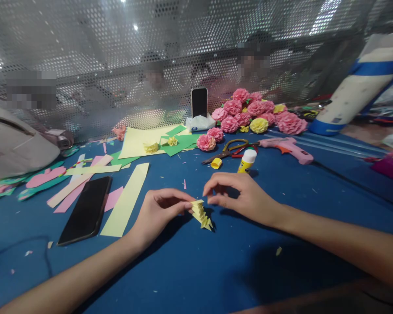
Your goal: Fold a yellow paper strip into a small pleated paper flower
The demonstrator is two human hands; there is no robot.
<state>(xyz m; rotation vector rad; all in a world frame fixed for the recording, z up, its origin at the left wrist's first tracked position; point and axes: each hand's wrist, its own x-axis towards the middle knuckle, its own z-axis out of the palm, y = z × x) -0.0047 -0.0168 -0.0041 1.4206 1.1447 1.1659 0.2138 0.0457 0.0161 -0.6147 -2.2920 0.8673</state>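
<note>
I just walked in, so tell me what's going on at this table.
A person's left hand pinches a small pleated piece of yellow paper. The right hand hovers beside it, holding nothing that shows. Beyond the hands are a glue stick, a pink glue gun and a heap of pink and yellow paper flowers.

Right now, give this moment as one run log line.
left hand: pinching pleated yellow paper strip | right hand: no visible hold, beside strip | nearby: white-topped yellow cylindrical glue stick
</note>
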